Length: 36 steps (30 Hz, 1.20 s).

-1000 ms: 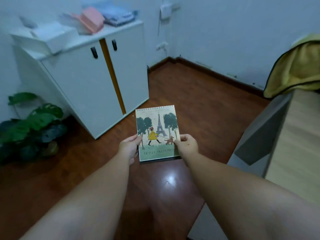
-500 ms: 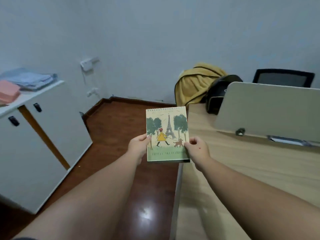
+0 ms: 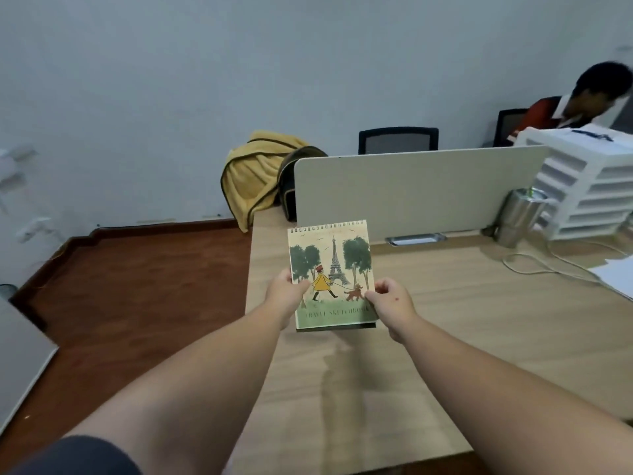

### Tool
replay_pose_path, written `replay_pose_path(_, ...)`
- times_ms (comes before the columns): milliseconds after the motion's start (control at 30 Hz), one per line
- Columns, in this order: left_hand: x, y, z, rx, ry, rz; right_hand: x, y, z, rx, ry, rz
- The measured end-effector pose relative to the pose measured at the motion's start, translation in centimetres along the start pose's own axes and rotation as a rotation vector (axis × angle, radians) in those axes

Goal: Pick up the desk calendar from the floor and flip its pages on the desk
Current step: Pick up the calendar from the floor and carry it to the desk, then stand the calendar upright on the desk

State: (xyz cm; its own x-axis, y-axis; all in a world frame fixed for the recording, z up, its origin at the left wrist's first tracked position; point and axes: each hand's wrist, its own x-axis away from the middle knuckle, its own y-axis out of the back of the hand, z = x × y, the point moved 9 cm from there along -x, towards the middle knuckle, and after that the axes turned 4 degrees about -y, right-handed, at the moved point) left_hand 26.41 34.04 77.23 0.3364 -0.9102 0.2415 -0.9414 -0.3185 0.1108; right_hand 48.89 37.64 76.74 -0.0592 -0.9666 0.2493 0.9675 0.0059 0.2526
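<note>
The desk calendar point(image 3: 330, 274) is held upright in the air above the left part of the wooden table point(image 3: 479, 313), its cover with the Eiffel Tower facing the person and the spiral binding at 12 o'clock. The left hand point(image 3: 286, 296) is closed on its edge at 9 o'clock, thumb on the cover; the right hand point(image 3: 392, 303) is closed on the edge at 3 o'clock. I judge the picking up from the floor is finished, and the step now is to bring it to the table. The next move asks to lower it on the free wood below, at 6 o'clock from the grey divider panel point(image 3: 418, 190), then free one hand to turn the pages
</note>
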Motion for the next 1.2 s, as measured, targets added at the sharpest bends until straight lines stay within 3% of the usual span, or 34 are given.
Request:
replay_pose_path(300,-4.0,-9.4,0.6,0.026,0.007,-0.173,-9.6,6.1,-3.3,0.241,-0.008,0.206)
replay_pose_path(567,-6.1,-14.9,1.6,-0.012,-0.007,-0.105,-13.6,8.4,-5.3,0.543,0.066,0.283)
replay_pose_path(867,-7.8,-16.1,4.9,-0.114,0.066,-0.121,-15.7,7.3,-9.2,0.571,-0.018,0.335)
replay_pose_path(1000,-8.0,-16.8,6.8,-0.25,0.132,0.002,-15.6,7.1,-10.6,0.527,-0.054,0.396)
replay_pose_path(1200,-7.9,-17.2,9.0,-0.664,0.137,0.38,-15.4,6.8,-13.4,0.602,-0.157,0.472)
